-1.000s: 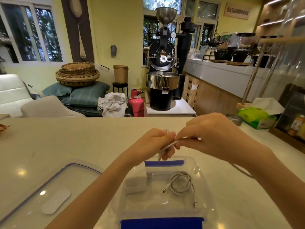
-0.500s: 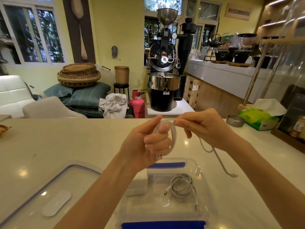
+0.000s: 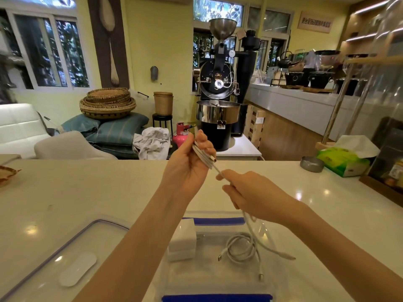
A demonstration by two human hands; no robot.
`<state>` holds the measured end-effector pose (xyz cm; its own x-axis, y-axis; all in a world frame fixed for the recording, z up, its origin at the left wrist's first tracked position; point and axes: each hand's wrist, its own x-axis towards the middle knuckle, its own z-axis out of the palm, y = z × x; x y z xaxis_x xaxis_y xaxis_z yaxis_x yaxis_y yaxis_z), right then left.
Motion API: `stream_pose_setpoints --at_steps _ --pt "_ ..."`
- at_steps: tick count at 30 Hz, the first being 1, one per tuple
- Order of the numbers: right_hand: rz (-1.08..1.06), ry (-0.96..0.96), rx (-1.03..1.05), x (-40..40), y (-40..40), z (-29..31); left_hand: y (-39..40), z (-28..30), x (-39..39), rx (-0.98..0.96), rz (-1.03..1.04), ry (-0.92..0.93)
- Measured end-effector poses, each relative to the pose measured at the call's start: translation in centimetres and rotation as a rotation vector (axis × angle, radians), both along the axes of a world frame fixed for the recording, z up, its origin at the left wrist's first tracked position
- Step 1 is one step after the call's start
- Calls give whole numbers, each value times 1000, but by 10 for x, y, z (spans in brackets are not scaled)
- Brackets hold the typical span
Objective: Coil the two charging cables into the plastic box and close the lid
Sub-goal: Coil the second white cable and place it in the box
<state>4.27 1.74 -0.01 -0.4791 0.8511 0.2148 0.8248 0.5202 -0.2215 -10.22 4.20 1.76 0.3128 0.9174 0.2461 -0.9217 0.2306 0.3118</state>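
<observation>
Raised left hand [image 3: 187, 164] grips cable [image 3: 205, 154] loops; right hand [image 3: 253, 195] pinches strand

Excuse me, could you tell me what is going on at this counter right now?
A person is winding a white charging cable above an open plastic box. The left hand holds the loops already wound, while the right hand grips the loose length, whose free end hangs over the box. A second cable lies coiled inside, beside a white charger block. The lid lies on the counter, left of the box.
</observation>
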Motion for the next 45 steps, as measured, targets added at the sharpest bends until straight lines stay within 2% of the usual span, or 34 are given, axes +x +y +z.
stream_pose_setpoints --at_steps 2,6,12,16,18,22,24,28,35,40,45 --pt "4 -3 -22 -2 -10 0 7 -2 1 11 99 63" --pt "20 -18 47 -11 -29 1 11 -9 6 90 354 369" --pt "65 -17 199 -7 -40 20 -3 -17 10 458 571 929" --pt "94 -18 224 1 -40 35 -13 -19 11 691 612 1252" --pt "121 47 210 8 -37 42 -19 -23 10 761 590 1322" --pt "172 179 32 18 -21 48 -26 -28 7 810 350 1415" --pt "203 261 -123 20 -14 45 -27 -28 3 768 183 1410" --pt "166 432 -350 28 1 39 -27 -29 -7 632 -53 1268" --pt "-17 1131 -806 50 26 22 -30 -39 -21 485 -76 1065" --pt "-140 1414 -707 54 30 8 -28 -44 -24 407 2 984" --pt "-152 1435 -517 53 34 4 -29 -42 -24 356 -86 864"
